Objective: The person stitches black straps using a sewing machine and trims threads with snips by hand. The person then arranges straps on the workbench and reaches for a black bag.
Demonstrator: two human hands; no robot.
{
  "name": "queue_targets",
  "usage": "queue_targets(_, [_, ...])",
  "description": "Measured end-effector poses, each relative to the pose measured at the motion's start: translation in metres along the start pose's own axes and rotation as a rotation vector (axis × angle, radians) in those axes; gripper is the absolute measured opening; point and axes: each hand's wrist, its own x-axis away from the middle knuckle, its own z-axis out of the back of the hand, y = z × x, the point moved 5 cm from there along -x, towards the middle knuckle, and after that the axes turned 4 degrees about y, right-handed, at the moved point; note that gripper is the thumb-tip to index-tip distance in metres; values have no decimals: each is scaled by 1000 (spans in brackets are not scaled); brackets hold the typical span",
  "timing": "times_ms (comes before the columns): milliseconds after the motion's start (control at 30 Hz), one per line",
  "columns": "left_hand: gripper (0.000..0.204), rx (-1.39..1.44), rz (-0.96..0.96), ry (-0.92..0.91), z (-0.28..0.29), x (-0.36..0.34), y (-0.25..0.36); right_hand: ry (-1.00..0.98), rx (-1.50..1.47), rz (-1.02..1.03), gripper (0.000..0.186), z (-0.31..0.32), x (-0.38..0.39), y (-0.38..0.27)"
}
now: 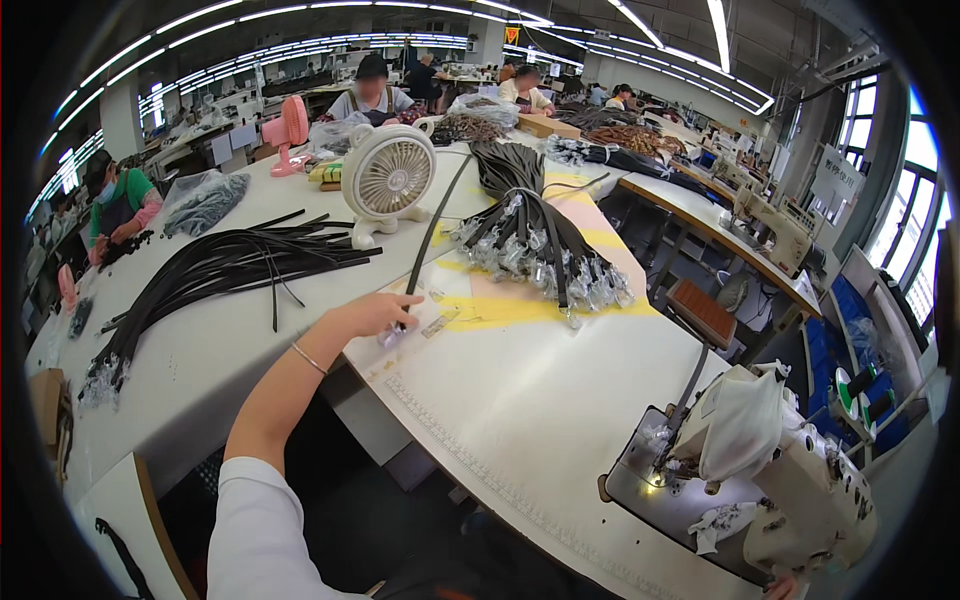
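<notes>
My left hand (375, 314) reaches across the white table, its fingers closed on the lower end of a long black strap (434, 225) with a clear-wrapped piece at that end. A bundle of black straps with many clear-wrapped ends (545, 250) lies to its right, and loose black straps (230, 275) spread out on the left. A sliver of my right hand (782, 585) shows at the lower right rim, by a sewing machine (735, 425) with its lamp lit; its fingers are unclear. Another dark strap (688, 385) runs to the machine's plate.
A white fan (387, 180) and a pink fan (285, 130) stand on the table (500, 420). Co-workers sit at the back and at the left (125, 205). Thread cones (850, 395) and blue bins (820, 360) are at the right.
</notes>
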Motion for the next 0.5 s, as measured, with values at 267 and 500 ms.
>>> queue_targets(267, [12, -59, -701, -111, -73, 28, 227, -751, -595, 245, 26, -106, 130, -185])
queue_targets(500, [12, 968, -917, -615, -55, 70, 358, -1621, -1280, -683, 46, -145, 225, -189])
